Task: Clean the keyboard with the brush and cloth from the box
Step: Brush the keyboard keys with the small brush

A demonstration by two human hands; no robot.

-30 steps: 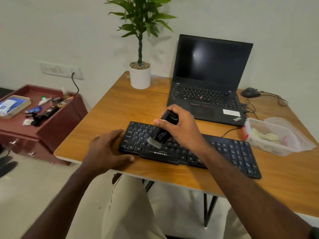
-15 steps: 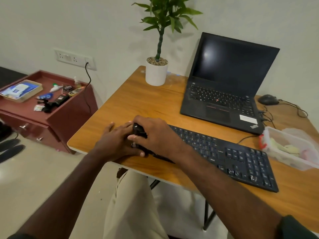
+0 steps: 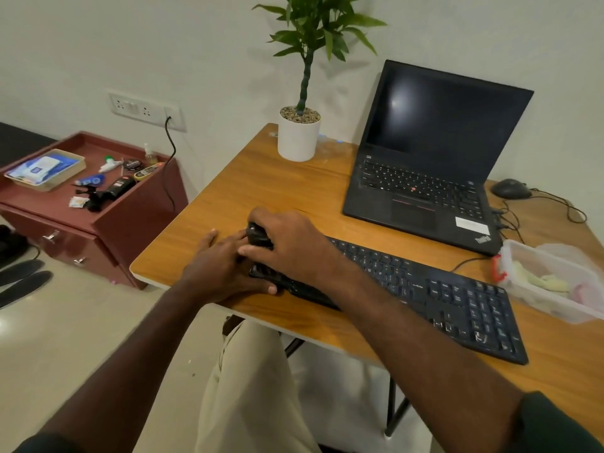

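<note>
A black keyboard [image 3: 434, 289] lies across the front of the wooden desk [image 3: 235, 191]. My right hand [image 3: 291, 246] grips the black brush [image 3: 256, 235] over the keyboard's left end; the bristles are hidden under the hand. My left hand [image 3: 219, 268] rests flat at the keyboard's left edge, fingers straight, thumb along the front. A clear plastic box [image 3: 552, 282] at the desk's right edge holds a pale yellow cloth [image 3: 536, 279].
An open black laptop [image 3: 431, 158] stands behind the keyboard, with a mouse [image 3: 510, 188] and cables to its right. A potted plant [image 3: 299, 135] sits at the desk's back. A red side cabinet [image 3: 81, 204] with small items stands at the left.
My right hand has carried the brush from the keyboard's middle-left to its far left end, beside my left hand. The view has shifted left, so the desk appears further right.
</note>
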